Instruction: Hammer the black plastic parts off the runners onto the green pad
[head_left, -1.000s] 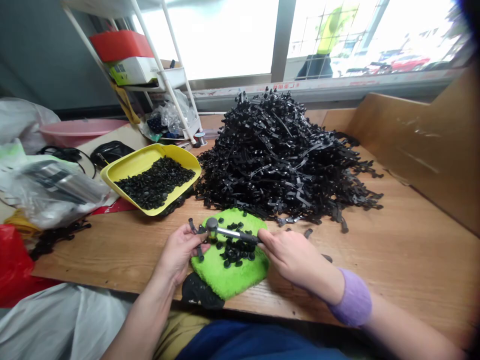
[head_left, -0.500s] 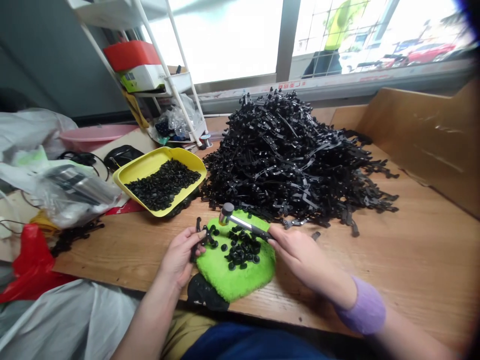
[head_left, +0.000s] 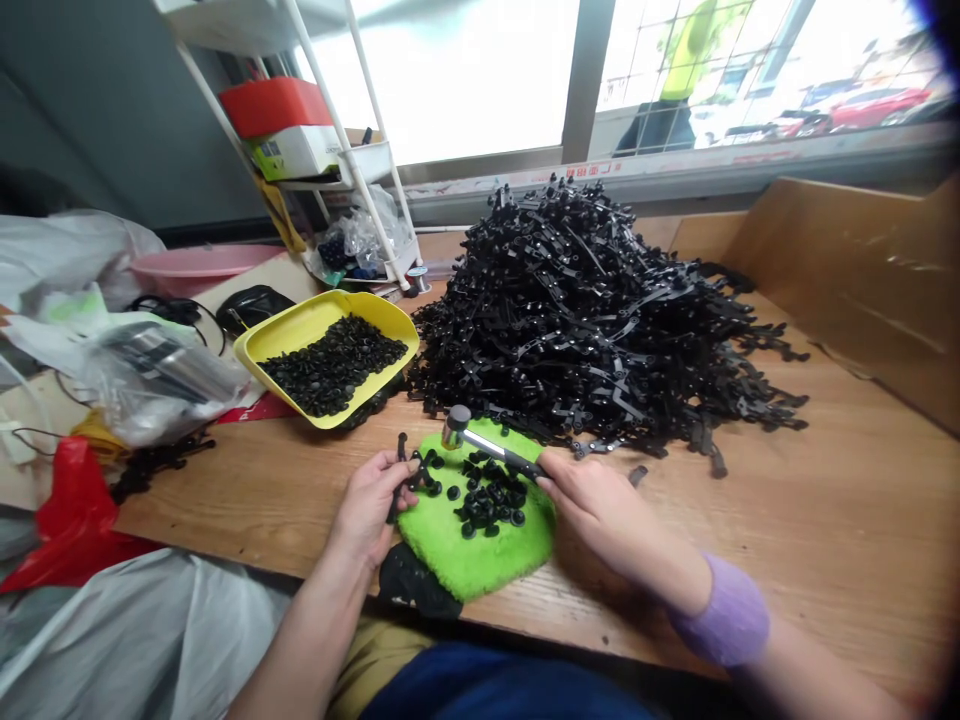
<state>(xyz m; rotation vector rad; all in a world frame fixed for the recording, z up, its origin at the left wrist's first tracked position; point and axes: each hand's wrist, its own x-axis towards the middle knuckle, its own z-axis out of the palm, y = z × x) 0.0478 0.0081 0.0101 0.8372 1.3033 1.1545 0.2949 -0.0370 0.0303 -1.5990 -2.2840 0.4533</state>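
Note:
My left hand [head_left: 373, 500] is closed on a black plastic part [head_left: 403, 447] with thin arms, at the left edge of a fluffy green cloth [head_left: 472, 570]. My right hand [head_left: 589, 490] grips the black handle of a small hammer [head_left: 491, 445]. Its head, with a dark round face on top, is over the cloth's upper left, close to the part in my left hand. Small round black caps [head_left: 487, 495] lie in a loose cluster on the cloth. Where my left fingers wrap the part, much of it is hidden.
Behind the cloth rises a big heap of black plastic parts [head_left: 585, 310]. A yellow scoop-shaped tray [head_left: 251, 350] of small black pieces stands to its left. Bagged items and a red bag [head_left: 71, 515] lie far left; a cardboard sheet [head_left: 847, 270] stands right. A white shelf rack [head_left: 360, 180] is at the back.
The whole view has shifted slightly, so things appear a little farther right. Both hands keep their grips, and the hammer stays at about the same place over the cloth.

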